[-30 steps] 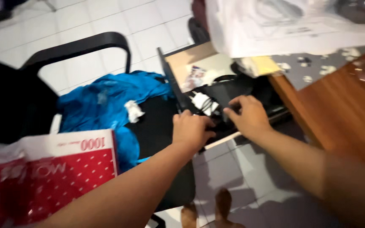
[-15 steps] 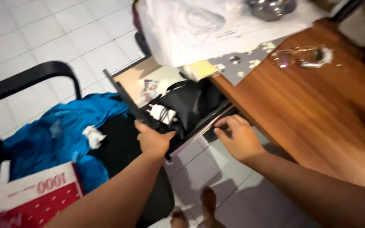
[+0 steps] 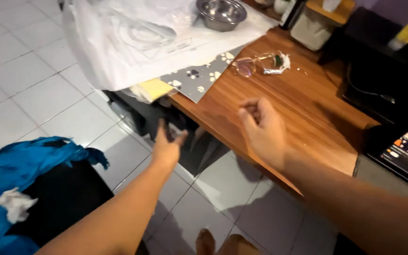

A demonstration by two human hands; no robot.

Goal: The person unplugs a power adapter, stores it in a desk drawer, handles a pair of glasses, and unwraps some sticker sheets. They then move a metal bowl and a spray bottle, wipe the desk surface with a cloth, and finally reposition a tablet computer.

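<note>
My left hand (image 3: 166,147) reaches to the dark drawer front (image 3: 199,148) under the wooden table (image 3: 308,123). Its fingers curl at a small dark and white thing on the drawer's edge; motion blur hides whether they grip it. My right hand (image 3: 262,127) hovers over the table's front edge, blurred, fingers curled in with nothing visible in them. The drawer looks pushed in beneath the tabletop.
On the table lie a pair of glasses (image 3: 253,63), a metal bowl (image 3: 221,13), a white plastic bag (image 3: 138,42) and a paw-print mat (image 3: 199,78). A blue cloth (image 3: 20,165) with a crumpled tissue (image 3: 15,205) lies on a black chair at left. My feet (image 3: 218,243) stand on white tiles.
The drawer that stood open with things in it now looks pushed in. My right hand left it and rose over the tabletop. My view swung right, toward the table.
</note>
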